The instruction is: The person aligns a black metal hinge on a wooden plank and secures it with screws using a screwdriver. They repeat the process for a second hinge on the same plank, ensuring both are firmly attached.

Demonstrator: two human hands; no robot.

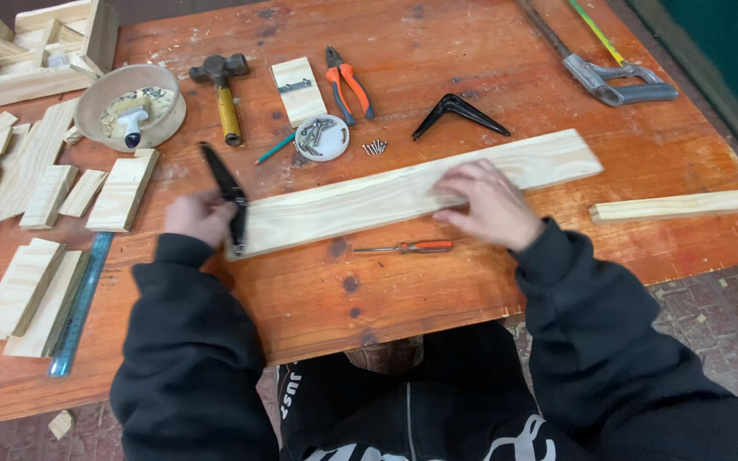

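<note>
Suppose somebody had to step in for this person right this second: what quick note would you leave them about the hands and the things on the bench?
Left hand: holds a black angle bracket against the left end of the long pine board.
Right hand: pressed flat on the board, steadying it.
Board lies slanted across the wooden table.
Nearby: screwdriver just in front of the board, loose screws and a dish of screws behind it, a second black bracket, pliers, hammer.
Done: bracket placed at the end.
Left: no screw visible in it yet.
</note>
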